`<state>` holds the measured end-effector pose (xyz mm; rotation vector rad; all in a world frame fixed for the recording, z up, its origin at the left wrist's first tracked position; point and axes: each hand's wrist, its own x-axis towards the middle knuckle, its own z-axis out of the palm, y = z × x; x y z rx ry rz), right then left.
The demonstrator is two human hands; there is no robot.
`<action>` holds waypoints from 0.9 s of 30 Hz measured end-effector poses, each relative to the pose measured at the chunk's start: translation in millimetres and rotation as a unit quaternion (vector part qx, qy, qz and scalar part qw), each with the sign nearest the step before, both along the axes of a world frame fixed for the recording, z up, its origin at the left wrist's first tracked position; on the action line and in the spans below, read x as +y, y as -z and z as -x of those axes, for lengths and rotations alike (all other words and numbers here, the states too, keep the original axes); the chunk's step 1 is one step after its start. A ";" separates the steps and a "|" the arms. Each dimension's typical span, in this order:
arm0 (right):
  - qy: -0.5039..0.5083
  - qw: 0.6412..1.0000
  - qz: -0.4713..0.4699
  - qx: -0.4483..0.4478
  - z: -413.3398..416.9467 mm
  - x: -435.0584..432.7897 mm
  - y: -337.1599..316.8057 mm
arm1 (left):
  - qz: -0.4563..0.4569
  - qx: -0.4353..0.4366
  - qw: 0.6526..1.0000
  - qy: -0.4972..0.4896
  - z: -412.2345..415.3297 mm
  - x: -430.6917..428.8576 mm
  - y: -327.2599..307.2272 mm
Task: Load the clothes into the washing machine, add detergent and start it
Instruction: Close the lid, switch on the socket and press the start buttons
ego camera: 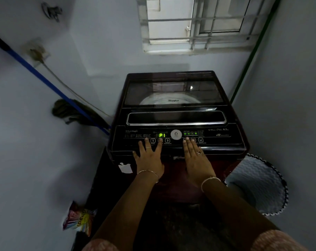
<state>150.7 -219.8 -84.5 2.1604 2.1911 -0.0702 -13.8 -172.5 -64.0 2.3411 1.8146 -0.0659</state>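
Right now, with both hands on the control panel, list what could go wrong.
1. The left hand spreads over buttons beside Start/Pause; a stray press may change programme P1.
2. The right hand lies over buttons near Water Level; that setting may shift.
3. The detergent packet lies off to the left; whether any went in cannot be seen.

Dim pale walls [35,151], barred window [195,24] above.

A single view from the person's head faces forward and steeply down, at arm's reach. The washer [177,113] fills the middle of the frame. The left hand [149,158] and right hand [197,160] enter from the bottom edge. A window [193,24] sits at upper right. The wide lens bends the walls [35,142].
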 end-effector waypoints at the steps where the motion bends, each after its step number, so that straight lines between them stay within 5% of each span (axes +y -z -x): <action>1: 0.000 1.000 0.002 -0.001 -0.2 -0.3 -1.4 | 0.002 0.000 1.000 -0.003 -1.7 0.0 0.4; 27: 0.005 1.000 0.005 0.027 0.9 0.5 -2.0 | 0.019 -0.011 1.000 -0.013 -2.6 4.3 0.0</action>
